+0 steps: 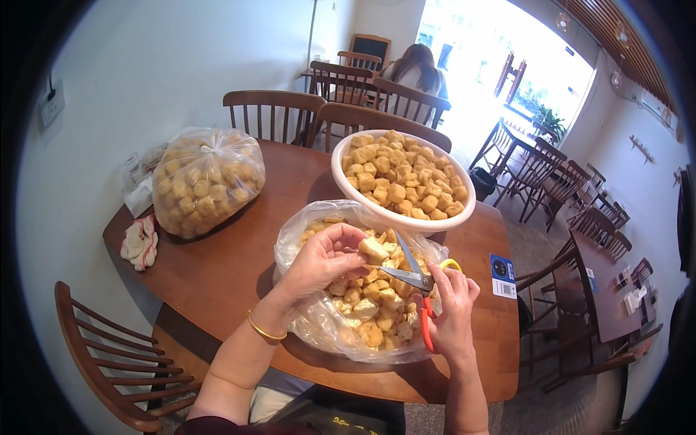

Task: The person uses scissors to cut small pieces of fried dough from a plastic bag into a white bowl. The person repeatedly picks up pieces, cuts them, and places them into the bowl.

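Pinched at the fingertips of the left hand (326, 258): a tofu puff (373, 251), above the open bag (312, 322). Apparently light, soft, spongy, perhaps oily; best held lightly, by the side at nine o'clock, clear of the blades (407, 254). At four o'clock from it: scissors (423, 282), stiff, spread apart, gripped by the handles (425, 326) in the right hand (454, 308).

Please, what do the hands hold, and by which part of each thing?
The left hand pinches a golden food piece by its left side; the right hand holds open scissors by their red-and-yellow handles.
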Available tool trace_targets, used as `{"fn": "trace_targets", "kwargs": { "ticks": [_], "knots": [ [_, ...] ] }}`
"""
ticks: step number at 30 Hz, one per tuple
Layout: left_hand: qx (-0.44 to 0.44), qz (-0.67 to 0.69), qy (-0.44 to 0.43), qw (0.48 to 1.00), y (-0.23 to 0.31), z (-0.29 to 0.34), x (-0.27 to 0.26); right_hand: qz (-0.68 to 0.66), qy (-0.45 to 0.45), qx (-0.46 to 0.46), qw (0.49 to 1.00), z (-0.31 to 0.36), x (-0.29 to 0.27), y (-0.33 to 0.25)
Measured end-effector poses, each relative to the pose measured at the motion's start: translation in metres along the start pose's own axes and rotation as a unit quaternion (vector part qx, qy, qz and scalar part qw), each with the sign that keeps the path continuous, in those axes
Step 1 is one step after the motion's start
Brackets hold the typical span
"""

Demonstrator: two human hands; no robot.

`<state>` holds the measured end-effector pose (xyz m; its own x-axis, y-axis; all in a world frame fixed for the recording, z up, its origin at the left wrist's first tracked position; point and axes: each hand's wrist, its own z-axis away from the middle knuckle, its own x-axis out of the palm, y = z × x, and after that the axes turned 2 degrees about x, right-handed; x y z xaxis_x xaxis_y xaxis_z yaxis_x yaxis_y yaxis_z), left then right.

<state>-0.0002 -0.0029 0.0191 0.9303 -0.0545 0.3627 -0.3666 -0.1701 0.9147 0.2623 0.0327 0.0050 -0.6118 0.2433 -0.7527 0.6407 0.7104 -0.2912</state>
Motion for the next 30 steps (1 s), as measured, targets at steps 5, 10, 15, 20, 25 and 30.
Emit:
{"fn": "trace_targets", "kwargs": {
  "ticks": [5,10,15,20,25,30],
  "knots": [
    [0.005,0.028,-0.022,0.999,-0.007,-0.001,0.002,0.003,-0.01,0.001,1.0,0.002,0.002,0.001],
    [0.005,0.014,-0.043,0.999,-0.014,0.001,0.005,-0.001,-0.042,0.022,0.999,0.001,0.001,-0.006],
    [-0.002,0.004,-0.049,0.999,-0.014,-0.001,0.01,0.0,-0.049,0.024,0.998,0.001,-0.002,-0.006],
    [0.011,0.009,-0.05,0.999,-0.019,0.0,0.006,-0.012,-0.052,0.024,0.998,0.0,-0.001,-0.008],
    [-0.013,0.055,-0.031,0.998,-0.01,0.001,0.011,-0.025,-0.045,0.016,0.999,0.002,0.002,-0.002],
    [-0.018,0.048,-0.026,0.998,-0.013,-0.001,0.004,-0.038,-0.055,0.018,0.998,0.0,-0.001,-0.002]
  ]
}}
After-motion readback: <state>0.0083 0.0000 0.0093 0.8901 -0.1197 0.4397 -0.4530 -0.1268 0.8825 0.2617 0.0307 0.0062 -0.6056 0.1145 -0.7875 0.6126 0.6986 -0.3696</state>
